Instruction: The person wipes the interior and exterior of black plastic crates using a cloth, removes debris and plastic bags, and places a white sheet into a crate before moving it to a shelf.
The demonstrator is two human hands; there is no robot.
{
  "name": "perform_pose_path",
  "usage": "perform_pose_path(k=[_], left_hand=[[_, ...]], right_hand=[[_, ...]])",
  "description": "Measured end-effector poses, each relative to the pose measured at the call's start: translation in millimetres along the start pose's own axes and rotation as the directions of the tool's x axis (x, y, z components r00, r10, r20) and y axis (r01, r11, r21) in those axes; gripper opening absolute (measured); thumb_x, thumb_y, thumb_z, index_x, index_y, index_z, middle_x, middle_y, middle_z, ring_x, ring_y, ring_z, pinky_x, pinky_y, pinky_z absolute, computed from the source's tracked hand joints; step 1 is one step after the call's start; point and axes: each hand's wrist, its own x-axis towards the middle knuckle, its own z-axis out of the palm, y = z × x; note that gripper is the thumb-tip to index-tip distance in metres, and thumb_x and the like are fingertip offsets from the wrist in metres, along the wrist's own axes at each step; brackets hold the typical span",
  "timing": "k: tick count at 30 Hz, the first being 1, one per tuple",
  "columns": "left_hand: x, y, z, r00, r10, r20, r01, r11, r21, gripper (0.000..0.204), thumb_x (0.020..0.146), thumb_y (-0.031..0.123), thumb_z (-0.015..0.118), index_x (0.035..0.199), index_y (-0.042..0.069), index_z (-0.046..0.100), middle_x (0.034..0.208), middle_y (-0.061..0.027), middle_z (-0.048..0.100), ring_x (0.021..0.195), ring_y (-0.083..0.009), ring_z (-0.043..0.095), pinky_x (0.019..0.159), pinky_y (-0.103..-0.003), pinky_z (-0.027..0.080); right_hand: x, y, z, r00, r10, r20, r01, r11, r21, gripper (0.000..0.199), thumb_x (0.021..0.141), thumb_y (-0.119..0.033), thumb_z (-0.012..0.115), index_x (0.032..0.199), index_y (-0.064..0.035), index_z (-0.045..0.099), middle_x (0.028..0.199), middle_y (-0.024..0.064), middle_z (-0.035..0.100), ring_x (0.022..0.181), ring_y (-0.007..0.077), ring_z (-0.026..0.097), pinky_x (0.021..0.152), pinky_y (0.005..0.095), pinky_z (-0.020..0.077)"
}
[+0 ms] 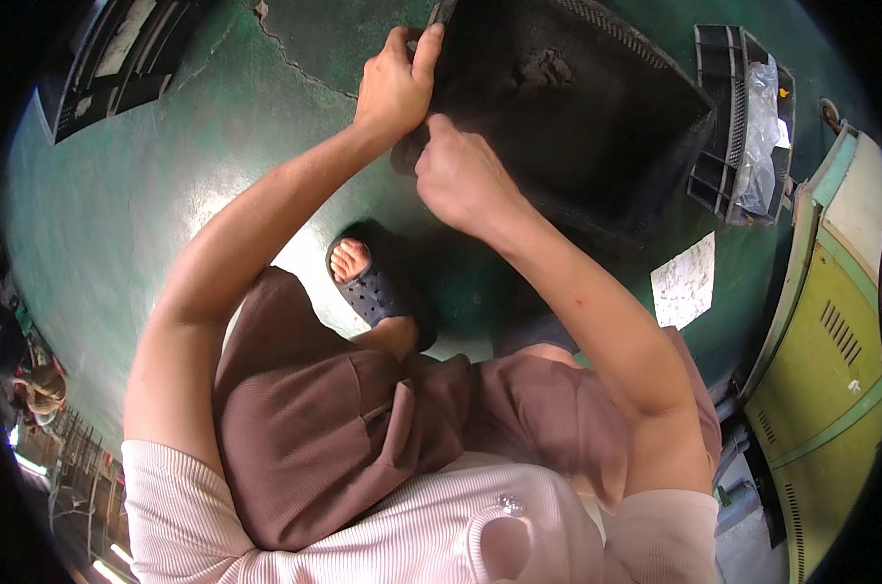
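Head-worn fisheye view, facing down

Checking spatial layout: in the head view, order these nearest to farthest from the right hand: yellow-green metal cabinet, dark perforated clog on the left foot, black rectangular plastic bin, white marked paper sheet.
1. Black bin: at the right hand, upper right.
2. Dark clog: lower left.
3. White sheet: lower right, on the floor.
4. Yellow-green cabinet: far right.

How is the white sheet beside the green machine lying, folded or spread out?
Spread out, it seems: the white sheet shows a broad, marked face against the green floor.
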Motion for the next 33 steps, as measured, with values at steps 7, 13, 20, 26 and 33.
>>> perform_pose_path(k=[7, 13, 20, 26, 33], left_hand=[[5.7, 0.4, 8.5, 0.994, 0.098, -0.055, -0.099, 0.995, -0.004, 0.061, 0.089, 0.054, 0.043, 0.111, -0.002, 0.054, 0.096, -0.0274, 0.063, 0.097, -0.0430, 0.058, 0.084, -0.045, 0.046], [66.1, 50.2, -17.1, 0.925, 0.259, 0.277, -0.355, 0.850, 0.391, 0.053, 0.090, 0.041, 0.051, 0.125, 0.002, 0.049, 0.116, -0.0223, 0.058, 0.105, -0.0343, 0.057, 0.090, -0.036, 0.045], [20.2, 27.6, -15.8, 0.829, 0.535, -0.163, -0.544, 0.839, -0.013, 0.079, 0.085, 0.059, 0.048, 0.135, -0.001, 0.034, 0.124, -0.0291, 0.050, 0.119, -0.0382, 0.048, 0.099, -0.040, 0.039], [-26.2, -3.4, 13.2, 0.934, 0.092, 0.345, -0.083, 0.996, -0.041, 0.079, 0.088, 0.058, 0.044, 0.140, 0.001, 0.027, 0.129, -0.0244, 0.048, 0.125, -0.0350, 0.042, 0.102, -0.037, 0.034], [-23.3, -9.5, 27.1, 0.962, 0.171, 0.211, -0.129, 0.972, -0.196, 0.058, 0.096, 0.046, 0.038, 0.132, 0.001, 0.043, 0.128, -0.0191, 0.052, 0.124, -0.0278, 0.045, 0.102, -0.031, 0.033]], right_hand=[[63.2, 30.9, 22.6, 0.999, -0.023, 0.046, 0.033, 0.973, -0.229, 0.027, 0.077, -0.011, 0.055, 0.097, 0.0047, 0.064, 0.104, 0.0222, 0.062, 0.101, 0.0369, 0.059, 0.086, 0.0400, 0.0486], [19.5, 38.2, -52.6, 0.934, -0.292, -0.208, 0.338, 0.911, 0.237, 0.032, 0.076, -0.014, 0.061, 0.106, -0.0006, 0.063, 0.096, 0.0132, 0.065, 0.086, 0.0223, 0.062, 0.079, 0.0305, 0.0480], [-76.4, 84.9, -180.1, 0.828, -0.327, -0.456, 0.561, 0.482, 0.672, 0.030, 0.085, -0.012, 0.049, 0.108, 0.0057, 0.056, 0.102, 0.0130, 0.062, 0.099, 0.0292, 0.060, 0.089, 0.0412, 0.0461], [8.8, 108.9, -54.5, 0.864, -0.232, -0.447, 0.405, 0.848, 0.342, 0.019, 0.077, -0.013, 0.066, 0.095, -0.0077, 0.070, 0.086, 0.0107, 0.069, 0.081, 0.0180, 0.064, 0.076, 0.0284, 0.0489], [81.9, 85.2, 67.9, 0.645, 0.044, -0.763, 0.060, 0.992, 0.108, 0.047, 0.081, -0.005, 0.049, 0.127, -0.0035, 0.048, 0.109, 0.0214, 0.061, 0.103, 0.0370, 0.058, 0.089, 0.0418, 0.0472]])
